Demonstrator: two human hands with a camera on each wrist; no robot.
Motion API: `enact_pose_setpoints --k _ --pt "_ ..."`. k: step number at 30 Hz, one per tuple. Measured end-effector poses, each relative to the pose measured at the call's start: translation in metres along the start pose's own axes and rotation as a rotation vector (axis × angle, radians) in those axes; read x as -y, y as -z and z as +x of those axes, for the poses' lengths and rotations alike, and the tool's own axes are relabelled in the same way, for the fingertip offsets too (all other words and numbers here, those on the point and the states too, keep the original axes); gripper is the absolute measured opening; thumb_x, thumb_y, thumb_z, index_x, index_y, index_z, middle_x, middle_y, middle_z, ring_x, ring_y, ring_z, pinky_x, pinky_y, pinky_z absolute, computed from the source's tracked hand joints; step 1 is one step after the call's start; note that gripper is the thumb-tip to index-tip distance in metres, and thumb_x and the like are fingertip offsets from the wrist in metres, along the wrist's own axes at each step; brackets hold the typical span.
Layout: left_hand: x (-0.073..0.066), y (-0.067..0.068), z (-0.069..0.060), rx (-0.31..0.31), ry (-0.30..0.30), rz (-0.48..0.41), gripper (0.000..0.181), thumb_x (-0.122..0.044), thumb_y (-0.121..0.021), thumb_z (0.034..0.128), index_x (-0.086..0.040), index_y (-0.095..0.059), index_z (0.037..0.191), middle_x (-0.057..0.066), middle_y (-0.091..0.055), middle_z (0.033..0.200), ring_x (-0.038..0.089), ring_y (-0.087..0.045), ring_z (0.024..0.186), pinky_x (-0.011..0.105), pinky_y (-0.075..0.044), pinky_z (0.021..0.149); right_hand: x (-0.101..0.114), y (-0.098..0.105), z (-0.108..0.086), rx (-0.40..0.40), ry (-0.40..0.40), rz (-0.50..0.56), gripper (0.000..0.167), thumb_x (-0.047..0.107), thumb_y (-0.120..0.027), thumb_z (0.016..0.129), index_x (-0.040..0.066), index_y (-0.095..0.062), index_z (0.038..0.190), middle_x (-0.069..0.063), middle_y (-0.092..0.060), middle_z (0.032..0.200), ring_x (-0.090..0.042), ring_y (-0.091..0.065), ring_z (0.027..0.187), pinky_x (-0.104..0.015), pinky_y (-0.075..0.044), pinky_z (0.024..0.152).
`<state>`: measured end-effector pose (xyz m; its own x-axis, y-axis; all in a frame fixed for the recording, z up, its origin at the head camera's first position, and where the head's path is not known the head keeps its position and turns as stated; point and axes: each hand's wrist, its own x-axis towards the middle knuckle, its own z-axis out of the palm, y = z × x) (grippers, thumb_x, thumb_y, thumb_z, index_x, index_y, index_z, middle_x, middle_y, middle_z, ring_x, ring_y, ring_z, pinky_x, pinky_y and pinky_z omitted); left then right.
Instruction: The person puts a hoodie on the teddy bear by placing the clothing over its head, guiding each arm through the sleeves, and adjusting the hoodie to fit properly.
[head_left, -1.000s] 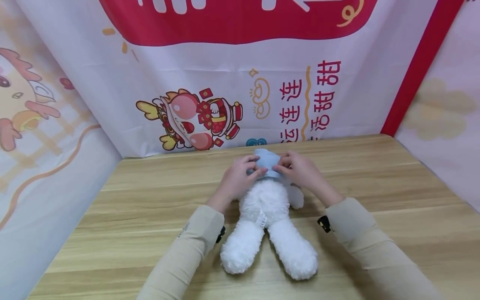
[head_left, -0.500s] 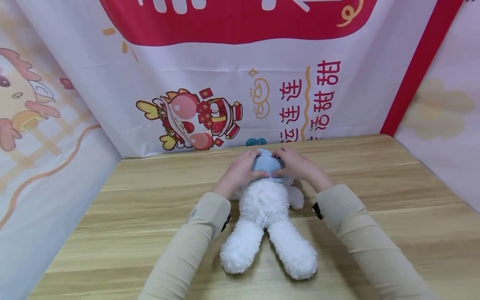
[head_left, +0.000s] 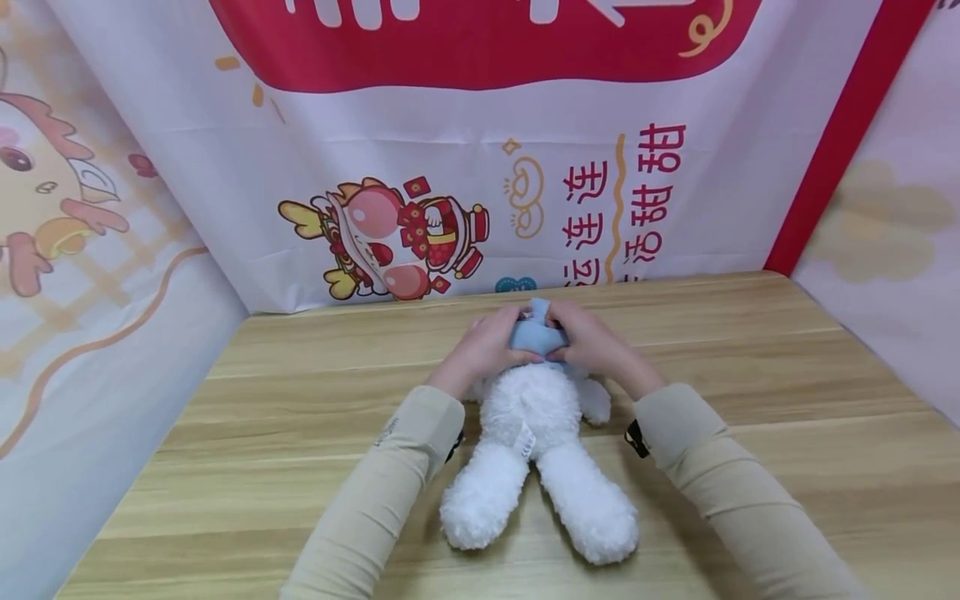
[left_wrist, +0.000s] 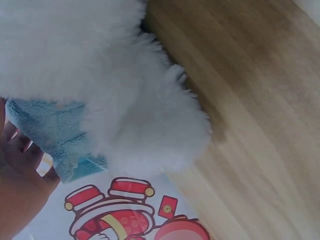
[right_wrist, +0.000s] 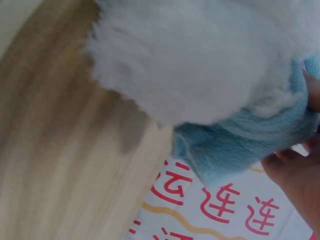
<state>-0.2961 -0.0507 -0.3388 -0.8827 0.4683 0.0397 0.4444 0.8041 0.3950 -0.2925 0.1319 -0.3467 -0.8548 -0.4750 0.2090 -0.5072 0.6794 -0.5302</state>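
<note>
Left hand [head_left: 487,340] and right hand [head_left: 594,338] grip a soft blue cloth [head_left: 538,338] at the far end of a white plush toy [head_left: 531,404] in the head view. Fingers curl over the cloth from both sides, thumbs along its near edge, their tips nearly meeting; between them the fabric bulges smoothly, a narrow strip standing out beyond. The toy lies stretched on a wood-grain table [head_left: 300,467], its curly-piled legs [head_left: 483,504] splayed toward the person, a small printed label [head_left: 523,440] sticking out where they join. Beige sleeves [head_left: 408,437] with turned cuffs cover the forearms. Behind hangs a lightly creased white banner [head_left: 450,117] bearing a cartoon figure [head_left: 375,242].

In the left wrist view, shaggy fur fills the upper left and ends in a rounded, tufted lobe. Below it, the cloth shows a short, towel-like nap and an angular corner; the left hand's fingers bend behind it, partly hidden.

In the right wrist view, fur swells in a broad curve above the cloth, which turns out in a loose flap. The right hand holds it from the right, partly out of frame, over the banner's red characters [right_wrist: 217,202].
</note>
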Motion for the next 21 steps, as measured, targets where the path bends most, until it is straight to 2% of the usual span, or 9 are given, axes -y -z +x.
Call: enact_pose_setpoints --k 3,5,9,12,14,17,21 --pt "-0.002 0.001 0.002 0.015 -0.016 0.05 0.065 -0.038 -0.068 0.0872 -0.014 -0.041 0.141 0.008 -0.046 0.144 0.026 -0.043 0.133 0.048 -0.029 0.113 0.001 -0.004 -0.002 -0.046 0.005 -0.008 0.032 -0.007 -0.072 0.076 0.005 -0.045 0.084 -0.009 -0.05 0.083 -0.023 -0.049 0.082 -0.035 -0.043 0.074" --pt "-0.003 0.001 0.002 0.008 -0.034 0.085 0.056 -0.037 -0.067 0.0883 -0.015 -0.047 0.136 0.008 -0.049 0.14 0.026 -0.045 0.13 0.048 -0.029 0.113 0.001 -0.006 -0.003 -0.081 0.001 -0.004 0.032 -0.009 -0.071 0.076 0.005 -0.044 0.085 -0.01 -0.05 0.082 -0.024 -0.049 0.08 -0.035 -0.042 0.072" --pt "-0.002 -0.001 0.004 -0.054 -0.095 0.147 0.041 -0.032 -0.067 0.0887 -0.014 -0.053 0.123 0.006 -0.054 0.132 0.023 -0.048 0.127 0.048 -0.026 0.116 0.001 -0.009 -0.004 -0.144 -0.017 0.0 0.035 -0.012 -0.069 0.075 0.002 -0.048 0.099 -0.018 -0.062 0.093 -0.03 -0.06 0.089 -0.042 -0.051 0.08" --pt "0.0 -0.006 0.003 -0.133 -0.146 0.183 0.031 -0.023 -0.069 0.0876 -0.013 -0.056 0.114 0.005 -0.059 0.127 0.021 -0.051 0.124 0.048 -0.029 0.114 0.001 -0.011 -0.004 -0.161 -0.02 -0.029 0.045 -0.01 -0.068 0.075 -0.003 -0.051 0.116 -0.024 -0.065 0.107 -0.035 -0.063 0.102 -0.047 -0.052 0.091" --pt "0.002 -0.011 0.003 -0.2 -0.182 0.209 0.026 -0.016 -0.07 0.0858 -0.013 -0.057 0.108 0.004 -0.063 0.119 0.022 -0.056 0.117 0.047 -0.036 0.109 0.001 -0.012 -0.003 -0.163 -0.013 -0.061 0.046 -0.008 -0.067 0.076 -0.004 -0.053 0.12 -0.024 -0.065 0.11 -0.036 -0.063 0.105 -0.047 -0.051 0.093" --pt "0.004 -0.019 0.001 -0.32 -0.252 0.263 0.018 -0.008 -0.069 0.0829 -0.014 -0.059 0.097 0.002 -0.066 0.102 0.021 -0.063 0.101 0.041 -0.046 0.095 0.002 -0.012 -0.004 -0.175 0.002 -0.107 0.032 -0.005 -0.066 0.078 -0.005 -0.06 0.11 -0.02 -0.067 0.104 -0.032 -0.065 0.097 -0.044 -0.053 0.087" --pt "0.005 -0.029 -0.002 -0.491 -0.34 0.303 0.017 -0.002 -0.069 0.0756 -0.013 -0.061 0.084 0.0 -0.065 0.084 0.02 -0.064 0.084 0.036 -0.05 0.079 0.004 -0.012 -0.006 -0.198 0.05 -0.146 0.019 -0.008 -0.066 0.076 -0.002 -0.063 0.094 -0.017 -0.065 0.093 -0.03 -0.062 0.087 -0.043 -0.052 0.079"
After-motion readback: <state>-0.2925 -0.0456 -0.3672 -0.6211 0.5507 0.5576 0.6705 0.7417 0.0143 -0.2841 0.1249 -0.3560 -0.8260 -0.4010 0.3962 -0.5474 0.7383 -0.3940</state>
